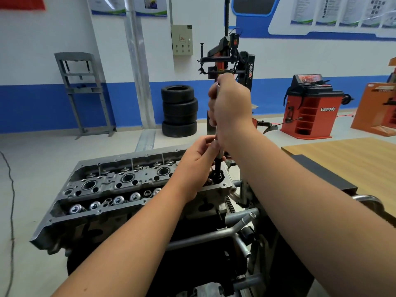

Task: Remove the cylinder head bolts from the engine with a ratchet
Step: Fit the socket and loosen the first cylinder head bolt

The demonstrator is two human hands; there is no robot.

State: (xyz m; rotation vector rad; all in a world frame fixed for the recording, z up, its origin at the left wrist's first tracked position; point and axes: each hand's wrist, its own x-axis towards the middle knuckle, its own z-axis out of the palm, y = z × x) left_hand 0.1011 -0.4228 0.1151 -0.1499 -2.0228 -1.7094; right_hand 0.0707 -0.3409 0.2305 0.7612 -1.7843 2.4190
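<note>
The grey cylinder head [102, 187] lies across the engine in front of me, its valve springs and spark plug wells exposed. A long tool [219, 161], silver above and black below, stands upright at the head's right end, its black lower end reaching down to the head. My right hand [231, 108] is wrapped around the tool's upper part, with the silver top sticking out above my fingers. My left hand [201, 159] pinches the shaft lower down, just above the head. The bolt under the tool is hidden.
A wooden table [342, 159] stands to the right, with a black edge near my right arm. Metal coolant pipes [240, 224] run along the engine's right side. Behind are stacked tyres [179, 111], a tyre changer [227, 61], a red wheel balancer [310, 108] and a grey press frame [83, 91].
</note>
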